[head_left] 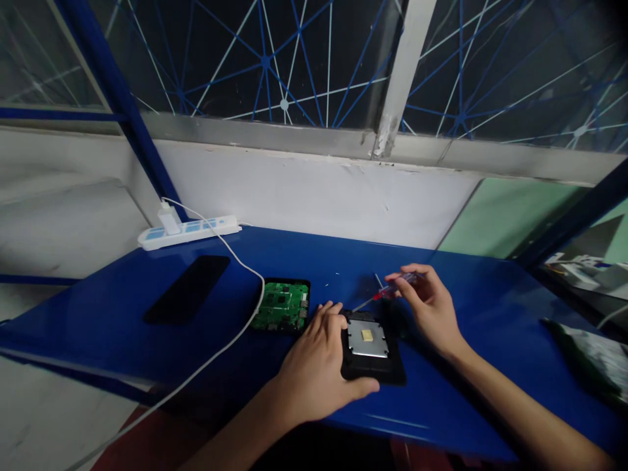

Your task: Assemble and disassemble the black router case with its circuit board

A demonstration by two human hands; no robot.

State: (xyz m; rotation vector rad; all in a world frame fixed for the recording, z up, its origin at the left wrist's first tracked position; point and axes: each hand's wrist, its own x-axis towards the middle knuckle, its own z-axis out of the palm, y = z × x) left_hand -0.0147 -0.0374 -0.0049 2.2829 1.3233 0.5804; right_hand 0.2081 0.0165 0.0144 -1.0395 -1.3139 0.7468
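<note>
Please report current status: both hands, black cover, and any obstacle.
Right hand holding screwdriver, tip at far edge of black cover. Left hand braced against cover; metal plate facing up. White cable over left edge of circuit board, clear of screwdriver.

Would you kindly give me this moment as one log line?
left hand: touching black cover | right hand: holding screwdriver, tip near cover's far edge | nearby: circuit board, power strip
</note>
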